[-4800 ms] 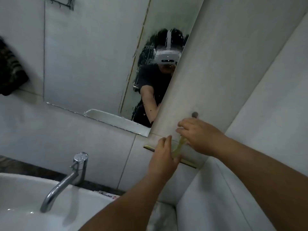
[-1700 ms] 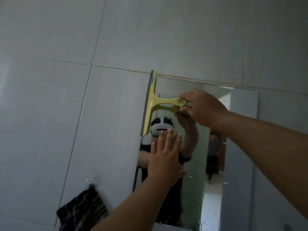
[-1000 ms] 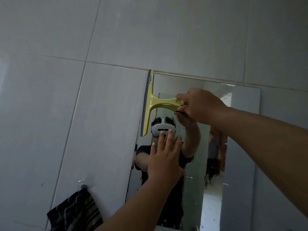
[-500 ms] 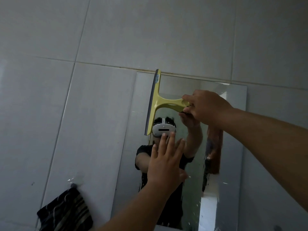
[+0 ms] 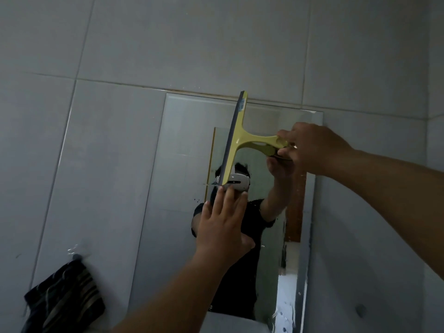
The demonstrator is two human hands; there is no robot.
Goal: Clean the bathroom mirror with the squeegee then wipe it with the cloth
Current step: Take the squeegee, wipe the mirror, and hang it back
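Observation:
A rectangular mirror (image 5: 182, 145) hangs on the grey tiled wall. My right hand (image 5: 312, 147) grips the handle of a yellow squeegee (image 5: 236, 143), whose dark blade stands nearly upright against the upper middle of the glass, its top end at the mirror's upper edge. My left hand (image 5: 223, 227) is flat on the mirror with fingers spread, just under the blade's lower end. A dark striped cloth (image 5: 63, 301) hangs from a wall hook at the lower left. Water drops and streaks show on the glass at the right side and bottom.
Grey wall tiles (image 5: 192, 44) surround the mirror. A small wall hook (image 5: 77, 257) holds the cloth. A side wall meets the mirror wall at the far right, with a small round hook (image 5: 360, 310) low on it.
The squeegee has slid rightward from the mirror's left edge toward the middle, blade still upright. More of the mirror's left part shows beside it. My left hand stays flat on the glass.

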